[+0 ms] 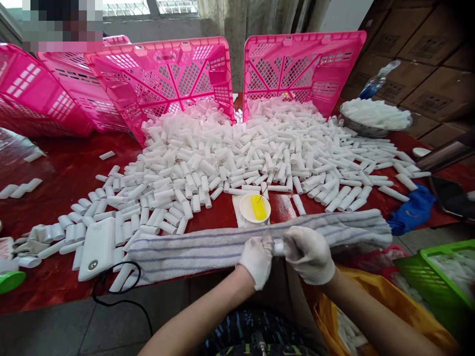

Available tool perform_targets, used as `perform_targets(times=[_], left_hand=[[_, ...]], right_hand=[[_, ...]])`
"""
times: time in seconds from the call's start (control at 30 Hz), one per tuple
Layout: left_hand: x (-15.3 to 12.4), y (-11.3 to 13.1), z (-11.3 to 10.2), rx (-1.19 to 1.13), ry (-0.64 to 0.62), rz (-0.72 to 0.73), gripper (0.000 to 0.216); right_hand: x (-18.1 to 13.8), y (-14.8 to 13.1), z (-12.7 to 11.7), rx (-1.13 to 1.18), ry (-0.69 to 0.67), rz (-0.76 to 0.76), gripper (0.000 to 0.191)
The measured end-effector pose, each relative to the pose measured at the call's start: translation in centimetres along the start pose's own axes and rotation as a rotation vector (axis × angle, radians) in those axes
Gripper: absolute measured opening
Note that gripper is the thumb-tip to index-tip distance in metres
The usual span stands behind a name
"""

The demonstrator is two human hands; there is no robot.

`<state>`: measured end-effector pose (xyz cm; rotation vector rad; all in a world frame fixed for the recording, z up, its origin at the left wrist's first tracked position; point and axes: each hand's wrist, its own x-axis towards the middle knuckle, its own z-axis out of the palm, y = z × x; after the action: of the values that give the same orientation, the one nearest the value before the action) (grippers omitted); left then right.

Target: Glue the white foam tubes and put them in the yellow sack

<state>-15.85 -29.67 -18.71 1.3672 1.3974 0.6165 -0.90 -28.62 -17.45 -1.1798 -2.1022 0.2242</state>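
Note:
Both my hands wear white gloves and meet over a striped grey towel point(208, 249) at the near edge of the red table point(67, 173). My left hand point(257, 259) and my right hand point(309, 254) pinch one small white plastic tube point(279, 248) between them. Just beyond the hands stands a small white dish of yellow liquid point(255, 207) with a thin stick in it. A big heap of white tubes point(237, 158) covers the middle of the table.
Pink crates point(166, 79) point(300, 69) lean tipped behind the heap. A metal bowl of white pieces point(374, 118) sits far right, a blue cloth point(411, 210) and a phone point(451, 198) near it. A white power bank point(97, 249) with black cable lies left. A green basket point(441, 277) stands low right.

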Motion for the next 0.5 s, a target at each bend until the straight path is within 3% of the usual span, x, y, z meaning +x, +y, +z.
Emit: perform_targets(times=[0.07,0.1,0.23,0.27,0.4,0.5], left_hand=[[-0.3,0.5,0.6,0.147,0.236,0.086,0.052],[-0.3,0.8,0.6,0.184,0.270,0.107,0.052],[-0.2,2.3,0.3,0.114,0.081,0.081,0.056],[-0.2,2.7,0.3,0.124,0.087,0.075,0.056],[-0.8,3.4,1.5,0.317,0.298,0.216,0.047],[-1.1,2.5,1.8,0.337,0.175,0.343,0.042]], right_hand=[[-0.5,0.2,0.4,0.122,0.102,0.267,0.033],[-0.8,0.3,0.4,0.133,0.138,0.325,0.034],[-0.7,-0.3,-0.4,-0.098,0.248,0.040,0.031],[-0.5,-0.7,-0.5,-0.120,0.280,0.052,0.032],[0.0,-1.5,-0.3,0.119,0.320,0.500,0.039],[-1.8,0.4,-2.3,0.286,0.205,0.637,0.039]])
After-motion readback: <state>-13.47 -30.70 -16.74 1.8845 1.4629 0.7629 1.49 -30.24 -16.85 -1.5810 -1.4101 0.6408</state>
